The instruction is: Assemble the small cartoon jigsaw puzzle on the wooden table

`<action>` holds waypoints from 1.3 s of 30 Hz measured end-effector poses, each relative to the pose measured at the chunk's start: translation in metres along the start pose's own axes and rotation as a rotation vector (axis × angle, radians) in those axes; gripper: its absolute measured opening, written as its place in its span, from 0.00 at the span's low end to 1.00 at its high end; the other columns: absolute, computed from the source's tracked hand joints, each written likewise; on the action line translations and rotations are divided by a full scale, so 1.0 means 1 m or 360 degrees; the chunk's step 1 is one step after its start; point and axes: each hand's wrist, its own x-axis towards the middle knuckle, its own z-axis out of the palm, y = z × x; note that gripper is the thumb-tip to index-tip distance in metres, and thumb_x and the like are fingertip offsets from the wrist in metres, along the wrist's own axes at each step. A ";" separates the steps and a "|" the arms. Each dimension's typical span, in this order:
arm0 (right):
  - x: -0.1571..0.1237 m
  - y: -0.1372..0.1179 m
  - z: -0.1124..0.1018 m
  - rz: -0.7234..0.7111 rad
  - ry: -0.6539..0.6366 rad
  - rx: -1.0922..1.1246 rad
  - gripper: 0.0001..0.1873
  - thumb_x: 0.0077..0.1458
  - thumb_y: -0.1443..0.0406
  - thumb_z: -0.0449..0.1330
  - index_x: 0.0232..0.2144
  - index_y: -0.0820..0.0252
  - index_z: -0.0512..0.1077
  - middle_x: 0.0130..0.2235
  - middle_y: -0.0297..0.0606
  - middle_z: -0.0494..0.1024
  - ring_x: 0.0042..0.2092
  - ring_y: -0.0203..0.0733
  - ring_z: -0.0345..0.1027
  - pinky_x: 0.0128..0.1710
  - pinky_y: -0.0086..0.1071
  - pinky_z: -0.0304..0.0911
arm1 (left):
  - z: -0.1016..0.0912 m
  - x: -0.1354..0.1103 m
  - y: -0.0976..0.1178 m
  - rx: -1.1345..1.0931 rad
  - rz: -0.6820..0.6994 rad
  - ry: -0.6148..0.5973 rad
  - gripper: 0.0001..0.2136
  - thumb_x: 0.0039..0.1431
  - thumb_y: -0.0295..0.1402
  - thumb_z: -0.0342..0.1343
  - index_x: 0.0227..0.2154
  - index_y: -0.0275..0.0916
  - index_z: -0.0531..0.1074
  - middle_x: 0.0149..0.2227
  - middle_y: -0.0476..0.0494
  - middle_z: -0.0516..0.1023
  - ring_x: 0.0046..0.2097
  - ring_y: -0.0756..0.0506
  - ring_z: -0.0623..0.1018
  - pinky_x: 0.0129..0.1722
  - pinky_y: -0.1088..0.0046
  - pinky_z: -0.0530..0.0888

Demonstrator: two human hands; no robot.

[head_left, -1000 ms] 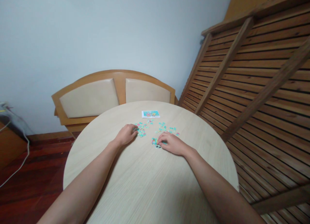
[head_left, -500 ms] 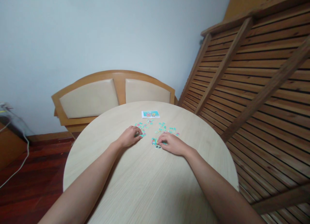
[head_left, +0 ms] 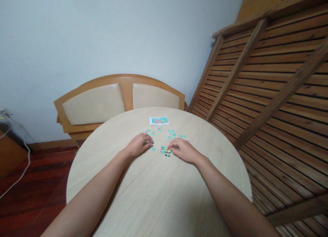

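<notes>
A small joined block of jigsaw puzzle [head_left: 165, 152], with a yellow cartoon figure on it, lies on the round table. At its upper right edge my right hand [head_left: 183, 150] rests with curled fingers, thumb and index tips close together; whatever is between them is too small to make out. My left hand [head_left: 139, 144] is left of the block, fingers bent and somewhat apart, beside loose puzzle pieces [head_left: 150, 132] that it partly hides. One loose turquoise piece [head_left: 153, 149] lies between the left hand and the block. More pieces [head_left: 171, 133] are scattered beyond the right hand.
A picture card [head_left: 159, 120] with cartoon figures lies beyond the pieces on the pale round table [head_left: 143, 196]. Behind the table stands a padded headboard [head_left: 94, 105] against the wall. A slatted wooden frame [head_left: 256, 93] leans at the right.
My right hand has shifted slightly up and right, uncovering the yellow figure on the block. My left hand has moved slightly right. A loose turquoise piece now shows below its fingertips.
</notes>
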 end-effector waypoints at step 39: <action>-0.005 0.011 0.006 0.0165 -0.0163 -0.0127 0.23 0.65 0.54 0.54 0.54 0.61 0.72 0.60 0.49 0.69 0.63 0.51 0.58 0.64 0.49 0.52 | -0.003 -0.002 -0.009 0.0375 -0.0432 -0.0032 0.10 0.60 0.28 0.52 0.38 0.41 0.79 0.38 0.40 0.81 0.43 0.40 0.77 0.43 0.67 0.71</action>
